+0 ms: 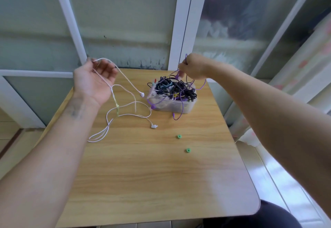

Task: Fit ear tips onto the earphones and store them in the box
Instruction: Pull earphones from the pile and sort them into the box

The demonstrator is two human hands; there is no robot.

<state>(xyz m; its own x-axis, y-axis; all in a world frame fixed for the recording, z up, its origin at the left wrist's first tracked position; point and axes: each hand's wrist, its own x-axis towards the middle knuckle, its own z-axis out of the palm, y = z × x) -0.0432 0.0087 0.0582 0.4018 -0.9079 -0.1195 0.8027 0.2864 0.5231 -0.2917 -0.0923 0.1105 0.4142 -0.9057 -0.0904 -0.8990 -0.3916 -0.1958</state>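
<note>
A person's two bare forearms reach out over a square, pale wood-grain laminate table with rounded corners, set against frosted glass panels in white frames.

The left hand is raised palm-up, its fingers loosely curled around the thin white rubbery cord of a pair of wired earphones. The cord runs over the fingers and falls in slack loops onto the tabletop. One small, rounded white earbud hangs in the air just beside the box; the other white earbud lies flat on the wood, apart from it.

The right hand is clenched, knuckles up, gripping a thin purple cord directly above a clear, rounded-rectangular plastic box. The box stands near the far edge of the table and is heaped with a dense tangle of black, purple, blue and yellow cables. Purple strands spill over the box's front wall and trail onto the tabletop.

Two small green ring-shaped silicone ear tips lie loose on the bare wood nearer the person, on the right side, slightly apart from each other and well clear of both box and white cord.

A dark fabric-covered knee shows below the table's near right corner.
</note>
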